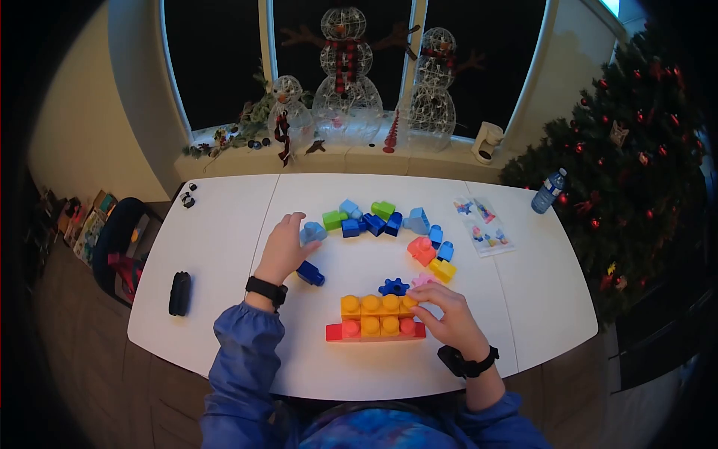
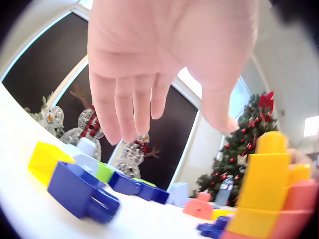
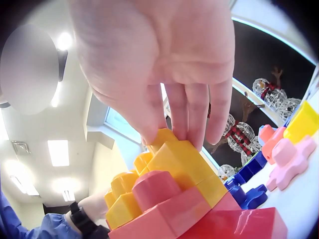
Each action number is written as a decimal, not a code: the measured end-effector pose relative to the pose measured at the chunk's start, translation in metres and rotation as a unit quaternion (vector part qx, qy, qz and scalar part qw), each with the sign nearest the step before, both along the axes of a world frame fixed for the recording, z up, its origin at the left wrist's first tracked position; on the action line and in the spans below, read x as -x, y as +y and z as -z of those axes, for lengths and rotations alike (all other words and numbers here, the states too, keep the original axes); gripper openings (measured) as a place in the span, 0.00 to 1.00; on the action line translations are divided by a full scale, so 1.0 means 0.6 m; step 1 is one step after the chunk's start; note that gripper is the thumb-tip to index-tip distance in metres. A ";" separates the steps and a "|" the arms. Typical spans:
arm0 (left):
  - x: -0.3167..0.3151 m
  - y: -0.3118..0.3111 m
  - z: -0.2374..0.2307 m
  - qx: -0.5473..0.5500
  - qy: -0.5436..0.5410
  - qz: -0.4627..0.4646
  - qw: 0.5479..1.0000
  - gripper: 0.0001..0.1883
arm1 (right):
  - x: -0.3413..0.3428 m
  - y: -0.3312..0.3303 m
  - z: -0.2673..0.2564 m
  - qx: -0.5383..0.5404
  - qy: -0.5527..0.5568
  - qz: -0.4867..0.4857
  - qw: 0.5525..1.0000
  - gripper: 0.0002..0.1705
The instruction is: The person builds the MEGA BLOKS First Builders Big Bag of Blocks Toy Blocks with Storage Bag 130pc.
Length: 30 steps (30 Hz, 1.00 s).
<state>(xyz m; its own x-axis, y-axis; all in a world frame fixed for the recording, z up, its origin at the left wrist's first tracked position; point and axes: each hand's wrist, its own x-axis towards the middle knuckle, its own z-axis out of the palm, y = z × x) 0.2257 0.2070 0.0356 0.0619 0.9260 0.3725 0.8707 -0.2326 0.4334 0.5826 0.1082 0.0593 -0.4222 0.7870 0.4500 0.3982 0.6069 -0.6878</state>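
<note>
My right hand (image 1: 451, 320) pinches the right end of the top yellow block (image 1: 371, 304), thumb on the near side and fingers on the far side in the right wrist view. This block sits on a row of yellow and coral blocks over a red base (image 1: 333, 332). My left hand (image 1: 281, 251) hovers with fingers extended and nothing in its grasp. Beside its fingertips lies a light blue block (image 1: 314, 231); a dark blue block (image 1: 310, 274) lies on its side nearer me. In the left wrist view, a yellow block (image 2: 46, 160) stands beside the dark blue one.
Loose blocks curve around the far side, including a green block (image 1: 333, 220) and a coral block (image 1: 421, 251). A dark blue gear-shaped piece (image 1: 393, 286) lies behind the stack. A picture sheet (image 1: 485, 227), water bottle (image 1: 550, 191) and black case (image 1: 179, 293) are on the white table (image 1: 247, 202).
</note>
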 end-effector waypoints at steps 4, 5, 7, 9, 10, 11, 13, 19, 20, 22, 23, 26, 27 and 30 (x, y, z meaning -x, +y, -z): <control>0.011 0.063 0.021 0.122 0.111 -0.046 0.985 0.31 | 0.000 0.000 0.004 0.005 0.008 0.003 1.000 0.15; 0.015 0.073 0.027 0.147 0.115 -0.045 0.981 0.31 | 0.001 -0.001 0.004 0.003 0.008 0.004 1.000 0.15; 0.022 0.077 0.031 0.116 0.113 -0.021 0.987 0.28 | 0.001 -0.001 0.005 0.003 0.009 0.004 1.000 0.15; 0.023 0.071 0.031 0.086 0.070 0.001 0.994 0.25 | 0.001 -0.001 0.005 0.002 0.008 0.002 1.000 0.16; 0.013 0.048 0.003 0.072 0.028 0.010 0.997 0.24 | 0.000 0.000 0.004 0.004 0.010 0.002 1.000 0.16; 0.006 0.025 -0.023 0.057 -0.013 0.019 0.998 0.22 | 0.000 -0.001 0.004 0.007 0.011 0.001 1.000 0.16; -0.008 -0.027 -0.057 0.060 -0.127 0.055 0.989 0.19 | 0.001 0.000 0.005 0.010 0.014 0.000 1.000 0.16; -0.031 -0.190 -0.064 -0.014 -0.264 0.170 0.949 0.17 | 0.000 0.002 0.010 -0.001 0.016 -0.003 1.000 0.16; -0.036 -0.211 -0.062 -0.023 -0.262 0.185 0.947 0.18 | -0.001 0.003 0.010 0.002 0.017 -0.005 1.000 0.15; -0.049 -0.241 -0.048 -0.019 -0.284 0.211 0.935 0.18 | -0.001 0.003 0.011 0.005 0.015 -0.006 1.000 0.15; -0.057 -0.251 -0.043 -0.017 -0.294 0.226 0.928 0.18 | -0.002 0.003 0.011 0.005 0.014 -0.004 1.000 0.15; -0.079 -0.267 -0.041 -0.021 -0.221 0.233 0.947 0.22 | -0.002 0.002 0.012 0.005 0.015 -0.003 1.000 0.15; -0.084 -0.269 -0.042 -0.022 -0.183 0.232 0.955 0.23 | -0.001 0.002 0.012 0.006 0.016 -0.004 1.000 0.15; -0.098 -0.271 -0.048 -0.030 -0.125 0.231 0.965 0.26 | -0.002 0.001 0.011 0.011 0.015 -0.005 1.000 0.15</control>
